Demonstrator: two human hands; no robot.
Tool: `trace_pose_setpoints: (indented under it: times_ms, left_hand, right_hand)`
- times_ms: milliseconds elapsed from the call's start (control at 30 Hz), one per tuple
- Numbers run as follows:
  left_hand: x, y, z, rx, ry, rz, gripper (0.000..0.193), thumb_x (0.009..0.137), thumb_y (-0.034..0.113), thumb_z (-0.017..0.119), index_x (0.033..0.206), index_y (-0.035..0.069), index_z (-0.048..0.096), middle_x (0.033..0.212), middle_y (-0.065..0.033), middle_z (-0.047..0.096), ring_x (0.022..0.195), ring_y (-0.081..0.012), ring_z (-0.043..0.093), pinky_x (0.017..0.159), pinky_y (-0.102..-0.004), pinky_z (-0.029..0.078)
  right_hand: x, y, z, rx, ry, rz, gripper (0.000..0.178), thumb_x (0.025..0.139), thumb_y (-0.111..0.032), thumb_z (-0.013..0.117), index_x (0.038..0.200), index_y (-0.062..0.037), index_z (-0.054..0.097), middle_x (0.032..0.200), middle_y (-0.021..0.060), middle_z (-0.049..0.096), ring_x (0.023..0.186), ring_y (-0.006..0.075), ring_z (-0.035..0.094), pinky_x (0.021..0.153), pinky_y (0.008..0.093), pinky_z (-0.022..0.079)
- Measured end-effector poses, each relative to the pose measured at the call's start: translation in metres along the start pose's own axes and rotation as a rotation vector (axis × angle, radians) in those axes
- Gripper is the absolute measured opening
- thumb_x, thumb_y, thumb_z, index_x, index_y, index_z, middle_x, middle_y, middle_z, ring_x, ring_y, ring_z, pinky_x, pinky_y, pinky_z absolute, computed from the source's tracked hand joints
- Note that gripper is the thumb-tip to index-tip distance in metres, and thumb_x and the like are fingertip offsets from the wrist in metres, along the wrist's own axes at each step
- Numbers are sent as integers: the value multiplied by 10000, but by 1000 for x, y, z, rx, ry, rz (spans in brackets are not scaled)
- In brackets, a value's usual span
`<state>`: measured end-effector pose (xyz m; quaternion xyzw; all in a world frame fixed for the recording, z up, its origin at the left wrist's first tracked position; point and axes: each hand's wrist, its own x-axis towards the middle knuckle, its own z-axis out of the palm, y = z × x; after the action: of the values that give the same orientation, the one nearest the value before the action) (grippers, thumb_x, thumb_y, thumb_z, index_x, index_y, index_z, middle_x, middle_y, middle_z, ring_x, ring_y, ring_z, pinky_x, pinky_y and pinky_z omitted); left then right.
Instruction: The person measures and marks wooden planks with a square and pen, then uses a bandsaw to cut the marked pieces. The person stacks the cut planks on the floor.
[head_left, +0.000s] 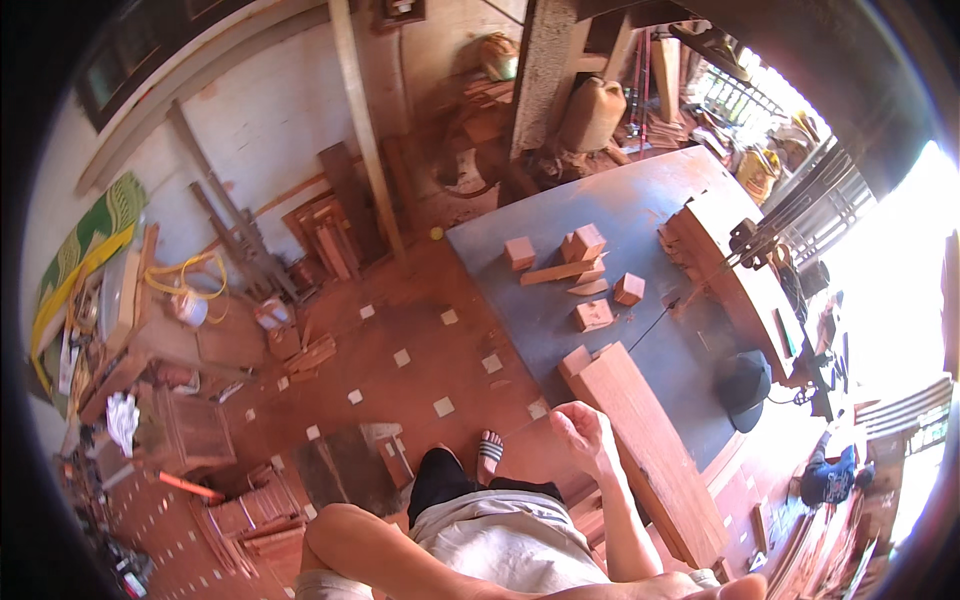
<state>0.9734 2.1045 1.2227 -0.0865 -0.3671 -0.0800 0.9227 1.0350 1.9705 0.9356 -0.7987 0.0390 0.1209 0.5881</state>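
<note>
My right hand is raised at the table's near edge, beside a long, thick wooden beam. Its fingers are loosely curled in, and nothing shows in them. Across my body at the lower edge lies my left forearm. My left hand reaches over near my right sleeve, and its fingers are mostly cut off by the frame. The beam lies over the blue-grey table's near edge. Farther back on the table are several reddish wooden blocks, among them one cube and another cube, plus a thin wooden strip.
A dark cap lies at the table's right side, near a large curved wooden piece. Left stands a cluttered bench with a yellow hose. Wood scraps lie on the tiled floor. Another person is low at the far right.
</note>
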Motion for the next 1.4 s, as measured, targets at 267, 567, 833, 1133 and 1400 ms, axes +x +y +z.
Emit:
trace_pose_setpoints:
  times_ms: [267, 567, 833, 1133, 1400]
  left_hand:
    - [92, 141, -115, 355, -149, -766, 598, 1181, 321, 372, 1546, -148, 440, 1369, -342, 656, 1252, -413, 670, 1097, -460, 524]
    - [200, 316, -322, 188, -368, -935, 364, 1061, 286, 662, 952, -56, 724, 988, -198, 737, 996, -370, 689, 860, -470, 551]
    - [305, 474, -487, 627, 75, -1199, 385, 955, 288, 796, 1138, -49, 761, 1123, -233, 762, 1024, -372, 710, 904, -454, 548]
    - [291, 654, -629, 1380, 823, -835, 590, 958, 383, 772, 1349, -18, 586, 1274, -159, 675, 1128, -232, 665, 992, -378, 533]
    - [266, 719, -665, 1660, 1106, -630, 161, 844, 60, 609, 960, -41, 658, 1025, -247, 714, 1008, -321, 696, 953, -432, 561]
  right_hand:
    - [97, -62, -18, -29, 231, 3, 261, 1044, -235, 739, 1180, -12, 756, 879, 29, 734, 784, 98, 645, 732, 284, 546]
    - [295, -175, 10, -3, 483, -162, 223, 965, -99, 765, 1176, -27, 770, 883, 64, 747, 800, 125, 691, 731, 281, 542]
    - [497, -307, 29, 329, 27, -489, 550, 928, -552, 773, 918, -5, 723, 1067, 165, 682, 991, 273, 634, 857, 407, 503]
    - [680, -289, 87, 671, -309, -680, 1224, 689, -870, 812, 1443, 67, 589, 1485, 252, 573, 1358, 394, 573, 1130, 494, 449]
    - [732, -260, 104, 564, -240, -288, 1164, 815, -716, 745, 1629, 29, 376, 1604, 255, 447, 1471, 389, 483, 1249, 512, 329]
